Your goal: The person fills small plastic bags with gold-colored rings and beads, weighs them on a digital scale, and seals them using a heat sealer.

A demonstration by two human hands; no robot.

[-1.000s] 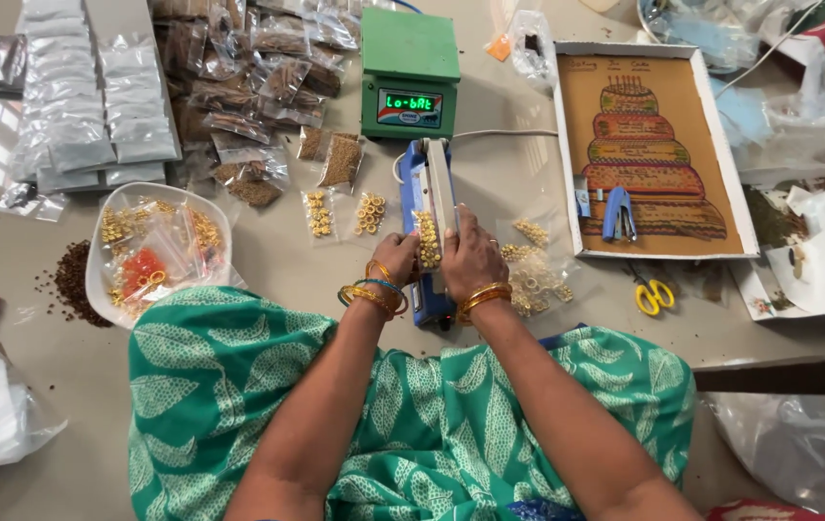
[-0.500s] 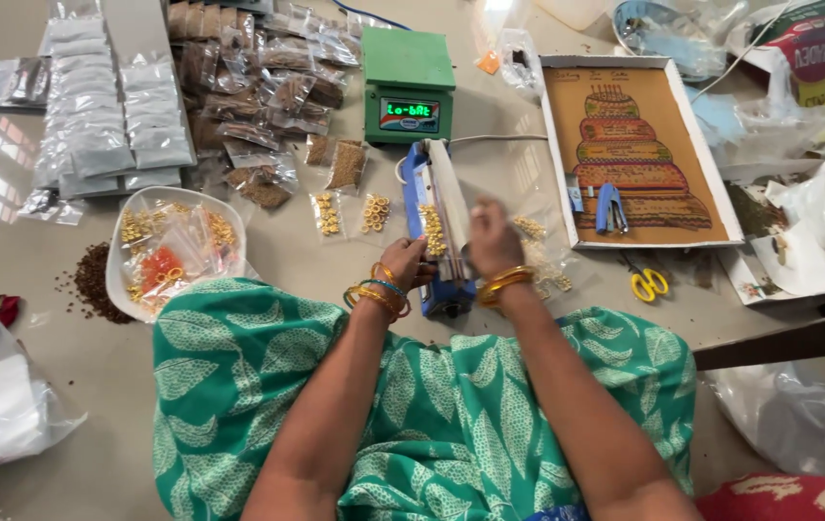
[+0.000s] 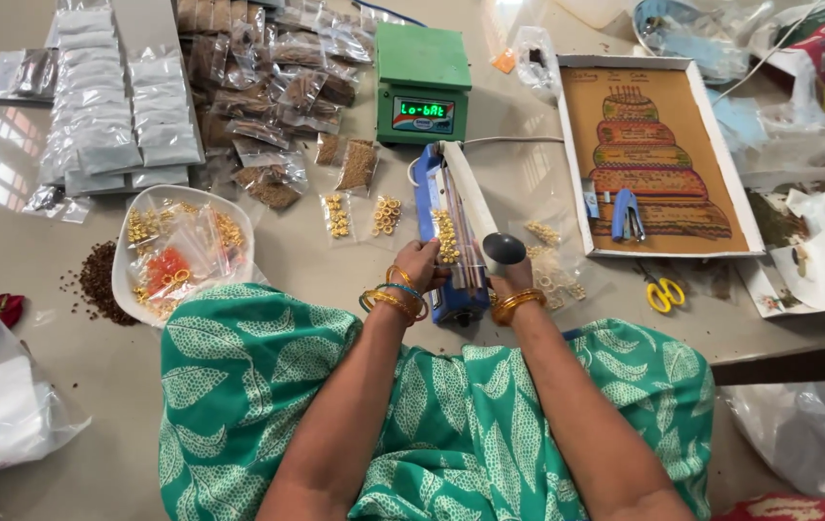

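- Lap cloth [image 3: 432,415], green with a white leaf print, fills the near edge of the view; both bare forearms reach over it toward twelve o'clock.
- Left hand [image 3: 422,265], gold and teal bangles at the wrist, is curled narrow around the near edge of a small clear packet of gold beads [image 3: 446,234] and holds it across the bed of the blue heat sealer [image 3: 451,241].
- Right hand [image 3: 512,280] rests at about three o'clock of the left, just beside the sealer's black knob [image 3: 503,248]; the knob hides the fingers, so I cannot tell how far they are open (they seem loosely bent, gripping nothing I can make out).
- Step in hand, as I judge it: sealing the mouth of the bead packet. The sealer's arm stands raised, so the press is not yet made; the next move would call for the packet mouth to lie flat and straight across the strip while the arm is pushed down.
- At ten o'clock of the hands, two sealed bead packets [image 3: 364,214] lie on the table, with a white bowl [image 3: 126,280] of more packets further toward nine.
- Farthest, at twelve o'clock, stands a green weighing scale [image 3: 422,82]; at two o'clock a flat box with a cake picture [image 3: 654,154], yellow scissors [image 3: 663,294] near its lower edge.
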